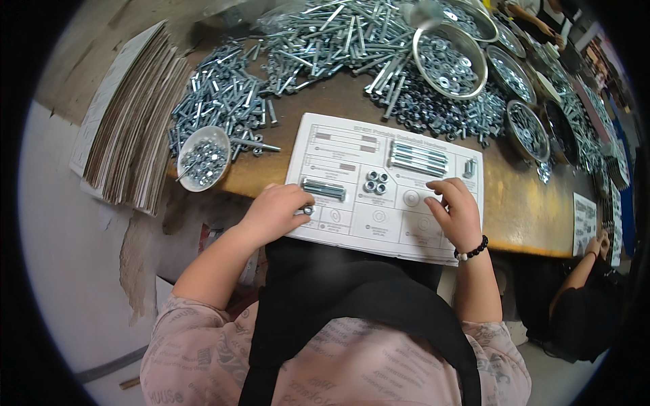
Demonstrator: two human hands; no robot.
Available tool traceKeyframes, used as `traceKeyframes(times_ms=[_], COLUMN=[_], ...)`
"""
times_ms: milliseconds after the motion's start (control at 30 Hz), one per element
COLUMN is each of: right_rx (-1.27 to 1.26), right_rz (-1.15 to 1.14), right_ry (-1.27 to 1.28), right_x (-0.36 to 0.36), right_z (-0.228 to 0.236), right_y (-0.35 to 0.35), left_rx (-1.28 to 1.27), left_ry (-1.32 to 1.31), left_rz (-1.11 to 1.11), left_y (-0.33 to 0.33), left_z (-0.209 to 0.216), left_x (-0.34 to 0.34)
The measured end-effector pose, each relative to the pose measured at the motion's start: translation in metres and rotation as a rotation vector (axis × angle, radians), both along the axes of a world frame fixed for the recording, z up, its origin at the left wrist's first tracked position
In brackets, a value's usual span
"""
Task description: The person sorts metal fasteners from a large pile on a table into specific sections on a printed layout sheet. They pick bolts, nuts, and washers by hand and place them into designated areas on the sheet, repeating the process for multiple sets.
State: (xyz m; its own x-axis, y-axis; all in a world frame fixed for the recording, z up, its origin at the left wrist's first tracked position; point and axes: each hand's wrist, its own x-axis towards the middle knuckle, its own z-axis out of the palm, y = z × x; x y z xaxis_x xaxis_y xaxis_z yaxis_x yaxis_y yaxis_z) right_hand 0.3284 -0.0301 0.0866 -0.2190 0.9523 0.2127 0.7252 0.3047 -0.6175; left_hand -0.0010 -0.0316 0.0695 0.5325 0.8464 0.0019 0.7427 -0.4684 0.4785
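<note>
A white printed card with outlined boxes (338, 227) lies in front of me at the table's near edge. My left hand (274, 211) is over its left side, fingers curled and pinched at a small metal nut (307, 210). Just above those fingertips lies a row of short bolts (323, 189). Several nuts (376, 183) sit grouped mid-card, and long bolts (418, 160) lie side by side above them. A small bolt (468, 167) is near the right edge. My right hand (455, 208) hovers over the card's right side, fingers apart, holding nothing visible.
Heaps of loose bolts (227, 88) cover the far table. A white bowl of nuts (220, 177) stands at the left, beside a stack of cards (132, 122). Metal bowls of washers (482, 74) stand far right. Another person's hand (594, 245) works at the right.
</note>
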Motion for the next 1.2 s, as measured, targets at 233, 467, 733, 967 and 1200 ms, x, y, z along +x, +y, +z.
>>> traceKeyframes(times_ms=[233, 467, 733, 967, 1200], right_rx=[0.037, 0.013, 0.197, -0.137, -0.31], right_rz=[-0.156, -0.291, -0.543, -0.651, -0.504], right_ry=[-0.009, 0.015, -0.242, -0.524, -0.672], right_x=[0.046, 0.097, 0.216, 0.259, 0.25], right_z=[-0.004, -0.011, -0.015, -0.008, -0.013], right_y=[0.004, 0.019, 0.077, 0.148, 0.193], left_rx=[-0.143, 0.106, 0.187, 0.252, 0.278], left_ry=[-0.202, -0.347, -0.584, -0.622, -0.587], left_rz=[0.213, 0.39, 0.621, 0.645, 0.644], left_y=[0.017, 0.064, 0.075, 0.069, 0.066], left_z=[0.017, -0.011, -0.078, -0.089, -0.09], left_x=[-0.009, -0.01, -0.022, -0.017, -0.019])
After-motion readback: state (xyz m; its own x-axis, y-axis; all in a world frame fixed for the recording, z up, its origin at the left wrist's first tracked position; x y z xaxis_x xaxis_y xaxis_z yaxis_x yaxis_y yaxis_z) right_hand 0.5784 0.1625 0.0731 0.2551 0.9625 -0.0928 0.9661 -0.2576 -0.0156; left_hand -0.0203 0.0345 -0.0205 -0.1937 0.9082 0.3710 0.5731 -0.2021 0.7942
